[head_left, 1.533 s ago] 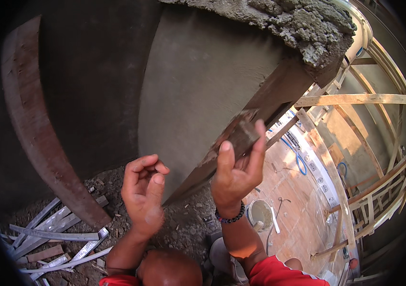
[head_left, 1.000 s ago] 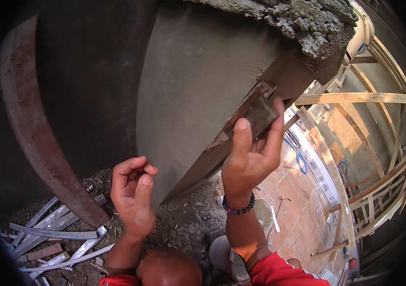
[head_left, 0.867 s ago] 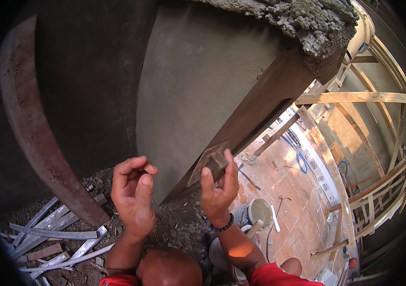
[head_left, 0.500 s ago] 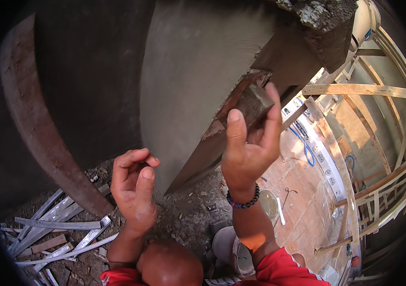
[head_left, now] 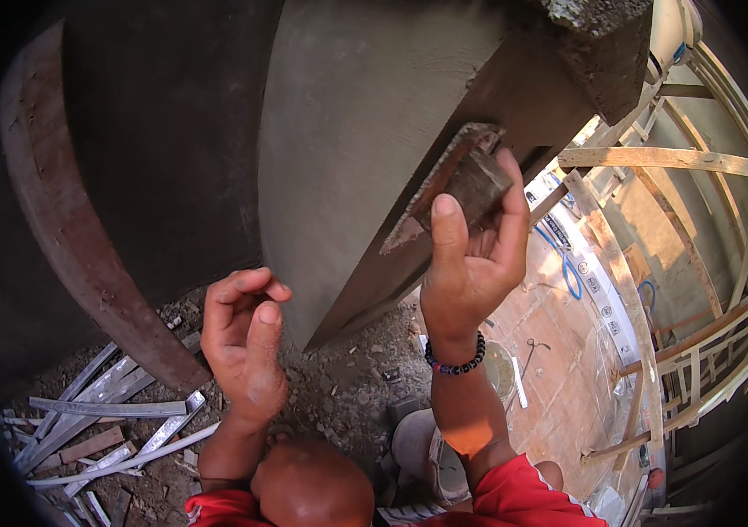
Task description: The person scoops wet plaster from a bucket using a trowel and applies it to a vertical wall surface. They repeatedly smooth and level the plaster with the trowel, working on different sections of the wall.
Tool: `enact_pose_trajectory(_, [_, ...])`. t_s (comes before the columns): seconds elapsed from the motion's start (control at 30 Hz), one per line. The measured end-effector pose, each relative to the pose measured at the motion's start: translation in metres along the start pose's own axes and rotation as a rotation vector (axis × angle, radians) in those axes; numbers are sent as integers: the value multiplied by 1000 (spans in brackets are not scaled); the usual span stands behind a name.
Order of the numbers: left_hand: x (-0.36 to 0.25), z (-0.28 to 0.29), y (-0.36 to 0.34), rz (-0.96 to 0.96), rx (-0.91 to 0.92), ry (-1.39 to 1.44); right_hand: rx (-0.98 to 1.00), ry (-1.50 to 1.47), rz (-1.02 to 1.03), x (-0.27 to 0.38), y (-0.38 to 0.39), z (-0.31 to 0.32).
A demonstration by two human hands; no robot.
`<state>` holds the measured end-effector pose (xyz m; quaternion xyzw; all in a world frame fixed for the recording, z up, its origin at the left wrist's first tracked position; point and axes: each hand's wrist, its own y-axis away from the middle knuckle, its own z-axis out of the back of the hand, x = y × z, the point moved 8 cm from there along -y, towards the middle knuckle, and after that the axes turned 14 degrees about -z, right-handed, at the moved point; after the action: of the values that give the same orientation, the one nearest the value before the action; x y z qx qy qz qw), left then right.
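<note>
My right hand [head_left: 475, 285], with a beaded bracelet on its wrist, grips a plastering float [head_left: 482, 186] by its block handle. Wet mortar coats the float's board, which lies against or very near the narrow side face [head_left: 527, 97] of a grey plastered column, just beside its corner edge; exact contact cannot be made out. On the left, the broad smooth face [head_left: 339, 149] of the same column looks freshly rendered. Low beside its bottom corner, my left hand [head_left: 246, 342] is raised with loosely bent fingers and a thumb apart, holding nothing.
A reddish-brown board [head_left: 93, 237] leans against the dark wall at left. Metal strips [head_left: 110, 408] and wood scraps litter the ground below it. A pale bucket [head_left: 413, 443] stands by my knees. Timber framing [head_left: 672, 158] and a tiled floor [head_left: 558, 351] lie to the right.
My right hand has shifted slightly to the right with the float, which sits a little farther from the column's corner. My left hand has barely moved.
</note>
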<state>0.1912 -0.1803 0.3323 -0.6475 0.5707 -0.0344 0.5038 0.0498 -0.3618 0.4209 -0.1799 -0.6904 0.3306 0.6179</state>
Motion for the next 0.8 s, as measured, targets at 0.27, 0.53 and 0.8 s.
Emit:
enact_pose_trajectory(0.27, [1, 6, 4, 35, -31, -74, 342, 405, -166, -72, 129, 2])
enact_pose_trajectory(0.53, [6, -49, 26, 308, 396, 217, 409, -1104, -901, -60, 136, 57])
enact_pose_trajectory(0.8, [3, -76, 49, 457, 707, 423, 895, -1479, -877, -23, 177, 18])
